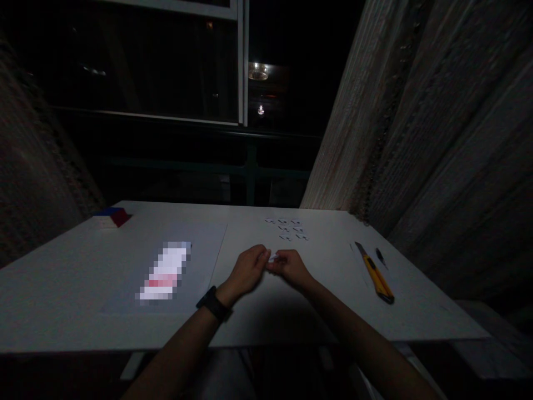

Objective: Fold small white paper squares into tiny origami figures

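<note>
My left hand (250, 268) and my right hand (293, 267) meet over the middle of the white table. Both are closed, with fingertips pinched on a small white piece of paper (272, 258) between them. Fingers cover most of that piece. Just beyond my hands, several small white paper pieces with dark marks (285, 228) lie in loose rows. The marks are too small and dim to read. A dark watch (214, 303) is on my left wrist.
A yellow utility knife (376, 276) and a dark pen-like object (380, 256) lie to the right. On the left, a lit, blurred-out phone-shaped screen (165, 271) rests on a large pale sheet (208, 261). A coloured cube (111, 217) sits at the far left, with curtains (337, 144) behind the table.
</note>
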`<state>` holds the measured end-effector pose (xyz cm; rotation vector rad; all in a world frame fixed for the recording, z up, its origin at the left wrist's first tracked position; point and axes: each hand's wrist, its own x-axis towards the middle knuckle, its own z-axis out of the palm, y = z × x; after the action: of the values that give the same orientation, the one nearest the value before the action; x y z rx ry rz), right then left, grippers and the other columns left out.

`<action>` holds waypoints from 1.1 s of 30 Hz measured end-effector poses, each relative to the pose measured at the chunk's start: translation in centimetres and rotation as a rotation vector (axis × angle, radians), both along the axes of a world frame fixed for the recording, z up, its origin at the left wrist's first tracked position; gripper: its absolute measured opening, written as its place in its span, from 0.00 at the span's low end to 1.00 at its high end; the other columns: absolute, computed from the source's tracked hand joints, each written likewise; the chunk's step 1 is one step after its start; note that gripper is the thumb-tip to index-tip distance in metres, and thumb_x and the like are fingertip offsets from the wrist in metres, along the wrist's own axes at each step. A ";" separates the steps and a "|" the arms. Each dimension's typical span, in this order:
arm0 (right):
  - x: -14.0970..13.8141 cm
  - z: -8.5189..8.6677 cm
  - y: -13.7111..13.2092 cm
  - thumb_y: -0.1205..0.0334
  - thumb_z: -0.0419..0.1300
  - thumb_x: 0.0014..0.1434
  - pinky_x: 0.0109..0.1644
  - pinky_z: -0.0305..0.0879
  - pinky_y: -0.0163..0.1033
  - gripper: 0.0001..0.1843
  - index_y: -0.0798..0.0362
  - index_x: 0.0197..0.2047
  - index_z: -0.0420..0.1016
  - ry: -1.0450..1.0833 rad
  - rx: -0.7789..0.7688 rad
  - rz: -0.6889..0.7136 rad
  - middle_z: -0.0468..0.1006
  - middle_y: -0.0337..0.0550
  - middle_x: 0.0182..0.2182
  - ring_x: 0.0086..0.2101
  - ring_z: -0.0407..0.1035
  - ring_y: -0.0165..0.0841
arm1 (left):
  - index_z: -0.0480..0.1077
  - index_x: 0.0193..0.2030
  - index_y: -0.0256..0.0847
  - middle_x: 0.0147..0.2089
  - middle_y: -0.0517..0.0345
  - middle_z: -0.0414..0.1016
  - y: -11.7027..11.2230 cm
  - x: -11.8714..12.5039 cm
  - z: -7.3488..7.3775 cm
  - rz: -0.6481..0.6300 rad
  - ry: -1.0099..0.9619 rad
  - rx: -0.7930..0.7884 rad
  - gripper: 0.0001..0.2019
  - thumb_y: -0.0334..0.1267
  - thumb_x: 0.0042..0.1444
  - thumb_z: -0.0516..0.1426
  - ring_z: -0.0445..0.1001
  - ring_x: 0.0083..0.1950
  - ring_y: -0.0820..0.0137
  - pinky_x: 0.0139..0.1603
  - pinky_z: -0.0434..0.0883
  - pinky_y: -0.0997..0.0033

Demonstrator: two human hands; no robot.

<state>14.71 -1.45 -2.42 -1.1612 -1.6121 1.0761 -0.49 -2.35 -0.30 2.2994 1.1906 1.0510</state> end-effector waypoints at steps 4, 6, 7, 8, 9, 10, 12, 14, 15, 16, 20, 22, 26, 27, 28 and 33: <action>0.1 -0.2 0.1 0.59 0.64 0.38 0.22 0.49 0.30 0.14 0.56 0.18 0.63 -0.056 0.010 0.018 0.62 0.31 0.15 0.19 0.54 0.23 | 0.61 0.26 0.40 0.26 0.60 0.64 0.0 -0.1 -0.2 -0.012 0.034 0.015 0.16 0.43 0.60 0.42 0.63 0.29 0.72 0.30 0.58 0.72; 0.1 -0.5 0.2 0.61 0.63 0.36 0.21 0.48 0.30 0.13 0.56 0.16 0.61 -0.060 -0.029 0.010 0.60 0.30 0.14 0.18 0.53 0.22 | 0.61 0.26 0.40 0.26 0.60 0.64 -0.1 -0.1 -0.2 -0.034 0.057 0.029 0.16 0.43 0.60 0.42 0.63 0.29 0.72 0.31 0.58 0.72; 0.1 -0.6 0.2 0.62 0.63 0.36 0.21 0.48 0.30 0.12 0.56 0.16 0.62 -0.058 -0.046 0.002 0.59 0.30 0.13 0.18 0.53 0.22 | 0.61 0.26 0.40 0.26 0.60 0.64 -0.1 0.0 -0.2 -0.043 0.069 0.036 0.16 0.43 0.60 0.42 0.63 0.29 0.72 0.31 0.58 0.72; 0.2 -0.7 0.2 0.63 0.63 0.35 0.21 0.49 0.30 0.11 0.56 0.16 0.62 -0.055 -0.059 -0.006 0.60 0.30 0.13 0.18 0.53 0.22 | 0.61 0.25 0.40 0.26 0.60 0.64 -0.2 0.0 -0.1 -0.049 0.080 0.041 0.16 0.43 0.60 0.42 0.63 0.29 0.72 0.31 0.58 0.72; 0.1 -0.7 0.3 0.64 0.63 0.34 0.22 0.50 0.30 0.10 0.57 0.16 0.63 -0.053 -0.069 -0.011 0.61 0.31 0.13 0.18 0.54 0.22 | 0.61 0.25 0.40 0.25 0.60 0.64 -0.2 0.0 -0.1 -0.052 0.089 0.044 0.17 0.44 0.60 0.42 0.63 0.29 0.72 0.31 0.58 0.72; 0.1 -0.7 0.3 0.64 0.62 0.34 0.22 0.50 0.30 0.09 0.57 0.16 0.64 -0.050 -0.080 -0.015 0.62 0.31 0.13 0.18 0.55 0.23 | 0.61 0.25 0.40 0.25 0.60 0.64 -0.3 0.0 0.0 -0.053 0.096 0.043 0.17 0.44 0.60 0.42 0.63 0.29 0.72 0.31 0.58 0.72; 0.1 -0.6 0.3 0.64 0.62 0.34 0.23 0.52 0.30 0.09 0.57 0.17 0.66 -0.031 -0.113 -0.006 0.65 0.33 0.14 0.19 0.57 0.24 | 0.61 0.25 0.40 0.25 0.60 0.64 -0.4 0.1 0.1 -0.051 0.105 0.035 0.17 0.44 0.60 0.42 0.64 0.29 0.72 0.31 0.58 0.72; 0.2 -0.4 0.3 0.63 0.62 0.34 0.23 0.53 0.30 0.09 0.57 0.17 0.66 0.000 -0.140 0.015 0.66 0.34 0.15 0.19 0.58 0.24 | 0.62 0.26 0.40 0.26 0.59 0.65 -0.4 0.1 0.2 -0.036 0.107 0.029 0.17 0.44 0.60 0.41 0.65 0.30 0.71 0.32 0.58 0.72; 0.2 -0.3 0.3 0.63 0.63 0.34 0.23 0.52 0.30 0.10 0.57 0.17 0.65 0.010 -0.139 0.019 0.66 0.33 0.14 0.19 0.58 0.24 | 0.62 0.27 0.40 0.27 0.59 0.66 -0.5 0.1 0.2 -0.022 0.109 0.030 0.17 0.45 0.60 0.41 0.65 0.31 0.71 0.32 0.59 0.72; 0.2 -0.2 0.3 0.62 0.63 0.34 0.22 0.52 0.30 0.11 0.57 0.16 0.63 0.013 -0.124 0.019 0.65 0.32 0.14 0.18 0.57 0.24 | 0.63 0.28 0.40 0.28 0.59 0.67 -0.5 0.1 0.2 -0.009 0.114 0.031 0.17 0.45 0.60 0.41 0.65 0.31 0.71 0.33 0.59 0.72; 0.4 0.3 0.1 0.61 0.65 0.34 0.21 0.49 0.29 0.14 0.56 0.17 0.63 0.020 -0.054 0.062 0.62 0.31 0.14 0.18 0.54 0.22 | 0.62 0.28 0.40 0.27 0.58 0.66 -0.5 0.0 0.2 0.011 0.153 0.032 0.17 0.44 0.61 0.40 0.65 0.30 0.70 0.32 0.58 0.71; 0.5 0.3 0.0 0.60 0.65 0.34 0.21 0.50 0.29 0.12 0.57 0.18 0.66 0.038 -0.074 0.104 0.63 0.31 0.14 0.18 0.55 0.22 | 0.62 0.27 0.40 0.26 0.58 0.66 -0.5 0.0 0.3 -0.017 0.173 0.038 0.17 0.43 0.61 0.40 0.65 0.30 0.71 0.32 0.58 0.72; 0.4 0.0 0.0 0.62 0.65 0.32 0.21 0.50 0.29 0.10 0.57 0.17 0.69 0.002 -0.127 0.072 0.64 0.31 0.13 0.17 0.55 0.22 | 0.62 0.26 0.40 0.25 0.59 0.65 -0.7 0.1 0.2 -0.094 0.197 0.057 0.17 0.43 0.61 0.41 0.64 0.29 0.71 0.32 0.58 0.72; 0.5 -0.2 0.0 0.62 0.65 0.32 0.21 0.50 0.29 0.10 0.58 0.18 0.69 -0.012 -0.130 0.067 0.65 0.32 0.13 0.17 0.55 0.22 | 0.62 0.25 0.40 0.25 0.59 0.65 -0.8 0.1 0.2 -0.104 0.192 0.059 0.17 0.43 0.60 0.41 0.64 0.29 0.71 0.32 0.58 0.72; 0.5 -0.3 0.0 0.62 0.66 0.32 0.21 0.51 0.30 0.10 0.58 0.18 0.70 -0.021 -0.129 0.068 0.65 0.32 0.13 0.17 0.55 0.22 | 0.62 0.25 0.40 0.25 0.59 0.65 -0.8 0.1 0.2 -0.110 0.183 0.059 0.17 0.43 0.60 0.41 0.64 0.29 0.71 0.32 0.58 0.73; 0.6 0.2 -0.1 0.58 0.67 0.33 0.24 0.54 0.31 0.14 0.58 0.22 0.71 0.064 -0.144 0.181 0.68 0.33 0.16 0.19 0.59 0.24 | 0.62 0.24 0.40 0.23 0.61 0.64 -0.2 -0.1 -0.2 -0.067 0.111 -0.010 0.18 0.45 0.60 0.42 0.63 0.27 0.72 0.30 0.56 0.73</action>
<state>15.34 -1.57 -2.17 -1.0763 -1.6349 1.3521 -0.55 -2.56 -0.50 2.3996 1.1479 0.9021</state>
